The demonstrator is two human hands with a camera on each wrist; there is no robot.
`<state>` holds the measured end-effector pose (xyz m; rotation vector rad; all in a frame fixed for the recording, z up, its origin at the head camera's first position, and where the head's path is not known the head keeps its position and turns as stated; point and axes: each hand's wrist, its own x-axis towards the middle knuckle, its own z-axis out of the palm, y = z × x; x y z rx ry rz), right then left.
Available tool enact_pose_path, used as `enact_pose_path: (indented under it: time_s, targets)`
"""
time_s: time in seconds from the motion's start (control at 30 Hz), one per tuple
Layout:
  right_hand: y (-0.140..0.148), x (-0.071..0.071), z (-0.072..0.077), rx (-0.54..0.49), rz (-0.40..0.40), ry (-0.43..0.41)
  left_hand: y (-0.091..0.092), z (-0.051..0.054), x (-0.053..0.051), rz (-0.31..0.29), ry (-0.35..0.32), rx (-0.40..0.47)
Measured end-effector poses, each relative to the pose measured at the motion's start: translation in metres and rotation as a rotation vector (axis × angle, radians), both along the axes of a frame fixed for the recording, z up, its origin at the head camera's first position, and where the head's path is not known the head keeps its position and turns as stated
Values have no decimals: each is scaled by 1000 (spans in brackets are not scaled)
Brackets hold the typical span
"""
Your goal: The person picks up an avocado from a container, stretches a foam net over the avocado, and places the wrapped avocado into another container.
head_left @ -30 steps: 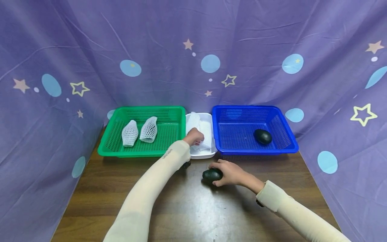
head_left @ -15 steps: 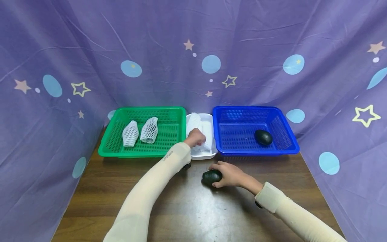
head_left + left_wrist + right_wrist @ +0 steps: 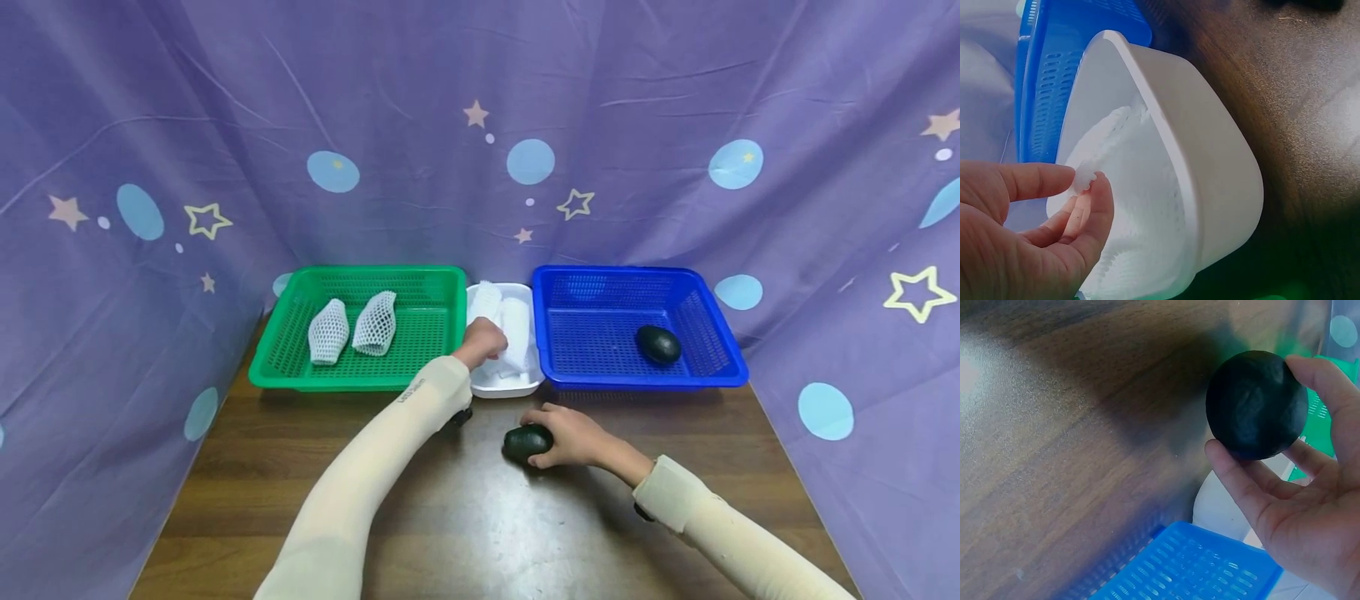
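My left hand (image 3: 483, 340) is over the white tub (image 3: 504, 391). Its thumb and fingertips pinch the end of a white foam net sleeve (image 3: 1084, 177), seen in the left wrist view. More white foam net (image 3: 514, 327) lies in the tub. In front of the blue basket, my right hand (image 3: 573, 435) grips a dark green avocado (image 3: 523, 443) between thumb and fingers, just above or on the table; I cannot tell which. The right wrist view shows the avocado (image 3: 1255, 406) end-on, its far side hidden.
To the left, a green basket (image 3: 360, 382) holds two net-sleeved items (image 3: 327, 333). A blue basket (image 3: 637, 378) on the right contains one bare avocado (image 3: 658, 344). Both baskets flank the tub on a wooden table (image 3: 465, 525), with a purple curtain (image 3: 420, 100) behind.
The whole head view has shifted slightly right and down. Both hands stay nearly in place, the left moving a little left relative to the tub, uncovering more foam net.
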<state>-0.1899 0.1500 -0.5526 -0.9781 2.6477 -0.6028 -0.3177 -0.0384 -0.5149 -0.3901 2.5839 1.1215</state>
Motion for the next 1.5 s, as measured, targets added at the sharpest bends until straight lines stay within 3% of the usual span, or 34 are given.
enact_pose_path:
  time_s: [0.37, 0.67, 0.93, 1.3, 1.5]
  targets:
    - [2, 1, -6, 7, -29, -16, -4, 8, 15, -35, 105, 54]
    - [4, 0, -8, 2, -45, -32, -7, 9, 14, -46, 92, 116]
    - [4, -1, -11, -4, -45, -33, -14, 14, 20, -61, 69, 182]
    - [8, -2, -10, -13, -49, -44, -26, 25, 41, -56, 88, 387]
    - [9, -1, -10, -32, -55, -76, -36, 21, 58, -44, 109, 436]
